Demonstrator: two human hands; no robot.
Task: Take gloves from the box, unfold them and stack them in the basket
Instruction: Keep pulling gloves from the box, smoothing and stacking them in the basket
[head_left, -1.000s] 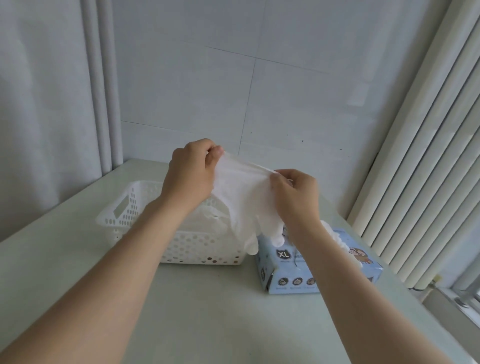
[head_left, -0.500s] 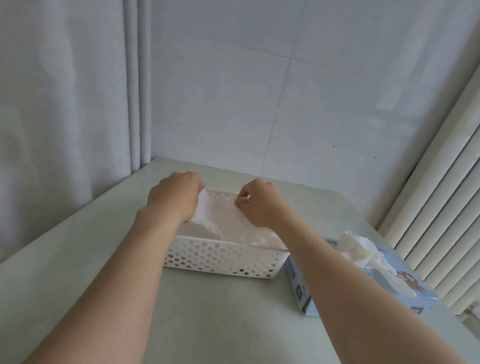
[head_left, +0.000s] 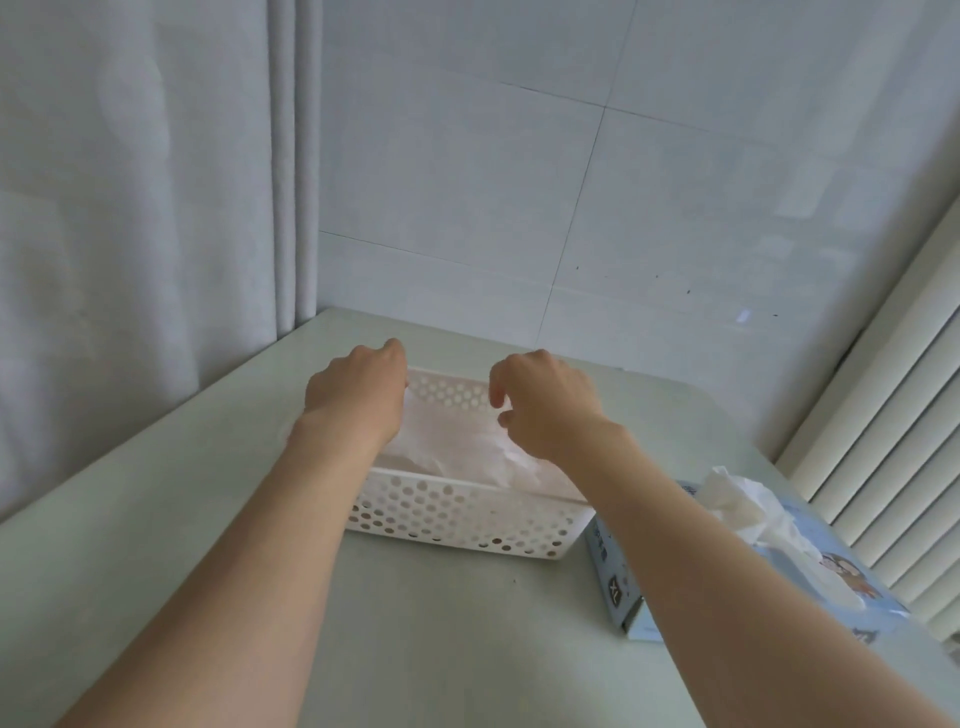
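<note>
Fingers (head_left: 497, 389) on the right hand (head_left: 548, 402) hang loose, gripping nothing; left hand (head_left: 358, 397) ones are hidden, can't tell. Thin white floppy glove (head_left: 452, 441) lies just below them in the white perforated plastic basket (head_left: 457, 519). Featherlight, clingy stuff, I'd pinch a cuff edge.

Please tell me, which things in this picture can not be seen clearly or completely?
- Fingers of the left hand: head view, hidden behind the hand's own back, so whether it grips the gloves is unclear.
- Glove count in the basket: one white mass, ends under the left hand and right forearm.
- Box: partly behind the right forearm; opening covered by a glove tuft; small print unreadable.
</note>
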